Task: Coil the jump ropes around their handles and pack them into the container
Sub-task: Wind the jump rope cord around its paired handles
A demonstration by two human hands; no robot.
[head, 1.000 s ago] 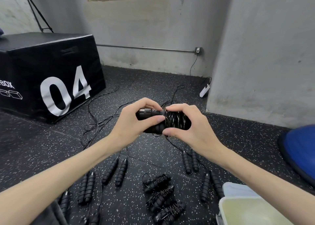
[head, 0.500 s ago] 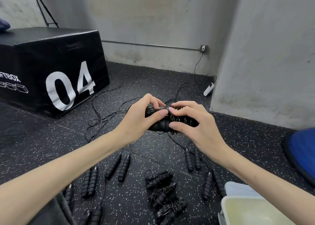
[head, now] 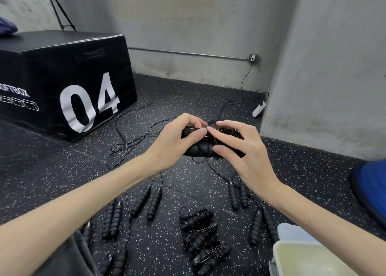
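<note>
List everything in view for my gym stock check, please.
jump rope being coiled: one, black, held in both hands above the floor
coiled ropes: three, black, floor, front centre
uncoiled handle pairs: at least five, black, floor, cords trailing
container: one, pale, bottom right, appears empty
plyo box: one, black, marked 04, left
blue object: one, right edge
power strip: one, white, by wall
left hand: grip on the handles
right hand: grip on the wound end

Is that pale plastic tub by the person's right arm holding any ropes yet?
Seemingly empty: the pale plastic tub shows only bare floor inside; three coiled black rope bundles lie outside it.
</note>
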